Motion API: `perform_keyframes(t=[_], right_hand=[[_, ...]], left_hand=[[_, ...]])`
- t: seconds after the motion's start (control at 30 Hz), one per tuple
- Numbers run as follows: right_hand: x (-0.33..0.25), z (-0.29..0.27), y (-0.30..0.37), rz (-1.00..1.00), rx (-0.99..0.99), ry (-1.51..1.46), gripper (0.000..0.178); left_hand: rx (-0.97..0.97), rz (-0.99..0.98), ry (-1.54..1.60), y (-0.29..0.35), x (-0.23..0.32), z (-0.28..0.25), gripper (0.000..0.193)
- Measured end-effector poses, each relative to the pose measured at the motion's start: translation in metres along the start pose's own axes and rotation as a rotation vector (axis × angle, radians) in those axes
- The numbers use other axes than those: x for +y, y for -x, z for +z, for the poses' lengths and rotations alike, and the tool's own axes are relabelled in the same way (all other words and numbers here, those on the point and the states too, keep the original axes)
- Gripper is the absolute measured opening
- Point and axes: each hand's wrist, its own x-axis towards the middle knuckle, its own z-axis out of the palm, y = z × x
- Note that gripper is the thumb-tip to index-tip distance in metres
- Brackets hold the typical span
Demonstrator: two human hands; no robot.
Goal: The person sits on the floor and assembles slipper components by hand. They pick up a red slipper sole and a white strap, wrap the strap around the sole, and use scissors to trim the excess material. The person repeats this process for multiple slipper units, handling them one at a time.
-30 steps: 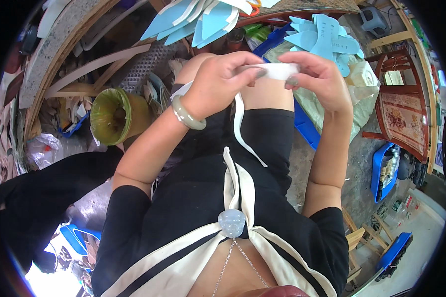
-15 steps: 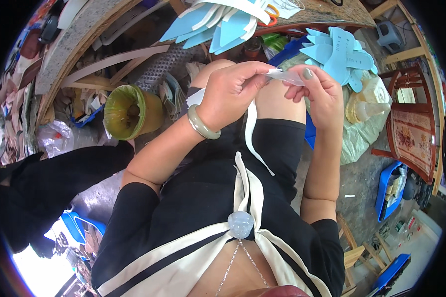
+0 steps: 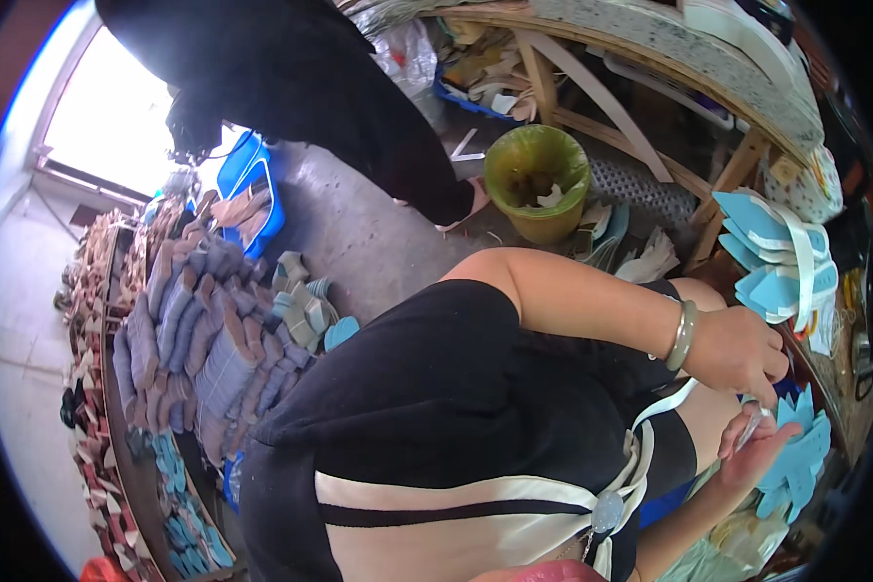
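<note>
My left hand [image 3: 737,355], with a pale bangle on its wrist, is bent downward with its fingers curled, their tips right above my right hand. What those fingertips pinch, if anything, is too small to make out. In my right hand [image 3: 753,451] a small, thin translucent strip [image 3: 753,425] is held between the fingers. Both hands are above my thigh. Just beyond the right hand lies a fanned pile of light blue cut pieces [image 3: 797,456]. Another stack of blue pieces with white edging [image 3: 774,254] sits farther up on the bench edge.
A yellow-green bin [image 3: 536,184] with a white scrap inside stands on the floor. At left are heaped grey-purple bundles [image 3: 204,339] and a blue basket [image 3: 252,199]. A person in black [image 3: 330,97] stands nearby. The stone-topped bench [image 3: 679,58] edges the upper right.
The view has swung left, so my hands now appear at the right edge and the left-hand heaps show. The hands remain close together. A white scrap now shows in the bin.
</note>
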Motion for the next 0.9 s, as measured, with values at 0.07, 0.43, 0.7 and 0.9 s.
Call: perform_keyframes(t=[0.07, 0.43, 0.7, 0.9], right_hand=[[0.002, 0.010, 0.001, -0.088, 0.049, 0.059, 0.057], [-0.012, 0.012, 0.005, -0.344, 0.231, 0.800, 0.023], [-0.036, -0.047, 0.041, -0.985, 0.219, 0.522, 0.014], [-0.071, -0.101, 0.206, -1.566, 0.072, -0.497, 0.018]], left_hand=[[0.039, -0.040, 0.010, 0.000, 0.002, -0.001, 0.018], [-0.204, -0.555, 0.453, -0.037, 0.027, -0.025, 0.023], [-0.029, -0.569, 0.350, -0.066, -0.014, 0.006, 0.026], [0.292, -1.232, 0.626, -0.020, -0.095, -0.061, 0.013]])
